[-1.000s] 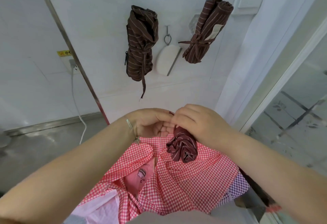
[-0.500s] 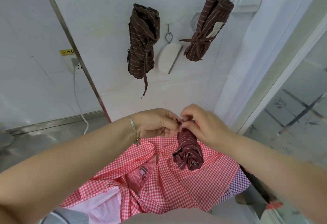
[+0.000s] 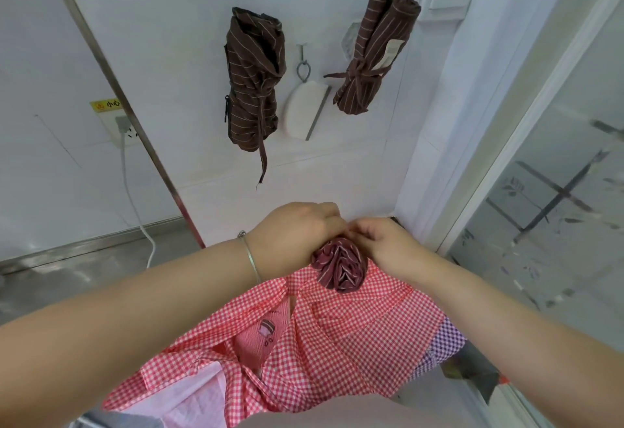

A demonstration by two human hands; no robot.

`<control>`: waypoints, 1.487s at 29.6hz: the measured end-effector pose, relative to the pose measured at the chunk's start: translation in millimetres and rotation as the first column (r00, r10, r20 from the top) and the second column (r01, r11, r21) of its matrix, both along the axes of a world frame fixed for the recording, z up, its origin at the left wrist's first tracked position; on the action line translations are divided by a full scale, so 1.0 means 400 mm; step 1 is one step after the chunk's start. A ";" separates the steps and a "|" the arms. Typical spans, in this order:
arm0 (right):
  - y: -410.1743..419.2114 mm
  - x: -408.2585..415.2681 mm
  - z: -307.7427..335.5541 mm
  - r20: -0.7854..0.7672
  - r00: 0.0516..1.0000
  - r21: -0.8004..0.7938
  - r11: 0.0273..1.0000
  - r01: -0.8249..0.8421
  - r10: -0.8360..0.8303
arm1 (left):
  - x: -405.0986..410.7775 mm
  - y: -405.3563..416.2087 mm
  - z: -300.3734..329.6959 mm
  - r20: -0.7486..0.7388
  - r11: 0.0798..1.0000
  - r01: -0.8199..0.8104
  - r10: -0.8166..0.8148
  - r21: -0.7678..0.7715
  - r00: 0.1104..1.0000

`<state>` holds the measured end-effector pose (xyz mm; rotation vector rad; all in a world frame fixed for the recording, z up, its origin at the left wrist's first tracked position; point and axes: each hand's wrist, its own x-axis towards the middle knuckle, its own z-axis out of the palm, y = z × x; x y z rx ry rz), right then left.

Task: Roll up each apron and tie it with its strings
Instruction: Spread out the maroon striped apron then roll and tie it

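2 hands at 1 rolled apron (image 3: 339,263)

We pinch its top with our left hand (image 3: 297,236) and right hand (image 3: 381,245), fingers curled, above red checked cloth (image 3: 354,336).

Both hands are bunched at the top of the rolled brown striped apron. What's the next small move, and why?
Probably pull the strings snug into a knot. The left hand and right hand meet, fingers curled, at the far end of the rolled striped apron, whose strings are hidden. The two rolled aprons on the wall already hang tied.
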<state>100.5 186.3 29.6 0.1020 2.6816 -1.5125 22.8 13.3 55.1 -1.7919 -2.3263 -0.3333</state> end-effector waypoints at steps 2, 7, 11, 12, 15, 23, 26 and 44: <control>-0.003 0.000 0.009 -0.011 1.000 0.021 0.999 -0.024 0.024 | 0.003 -0.001 0.002 -0.074 0.999 0.044 -0.044 0.004 0.996; 0.013 -0.003 0.046 0.100 0.988 -0.154 0.983 -0.103 0.119 | -0.015 -0.019 0.017 -0.132 0.994 0.111 -0.107 0.019 0.985; 0.047 -0.022 0.082 0.225 0.946 -0.282 0.945 -0.168 0.235 | -0.010 -0.021 0.028 -0.305 0.989 0.146 -0.134 0.015 0.943; 0.050 -0.029 0.087 0.223 0.944 -0.263 0.947 -0.181 0.243 | -0.006 -0.022 0.028 -0.355 0.990 0.141 -0.122 0.028 0.927; 0.058 -0.046 0.094 0.204 0.945 -0.274 0.942 -0.195 0.255 | 0.001 -0.027 0.034 -0.446 0.985 0.152 -0.100 0.081 0.890; 0.041 -0.044 0.148 0.106 0.929 -0.008 0.934 -0.357 0.356 | 0.018 -0.048 0.037 -0.519 0.966 0.200 -0.086 0.167 0.851; 0.028 -0.043 0.166 0.071 0.929 0.138 0.919 -0.369 0.362 | 0.018 -0.053 0.032 -0.530 0.963 0.211 -0.092 0.168 0.843; -0.022 0.015 0.096 -0.377 0.889 0.664 0.745 0.065 0.258 | 0.001 -0.027 -0.001 0.575 0.889 -0.243 -0.027 0.387 0.818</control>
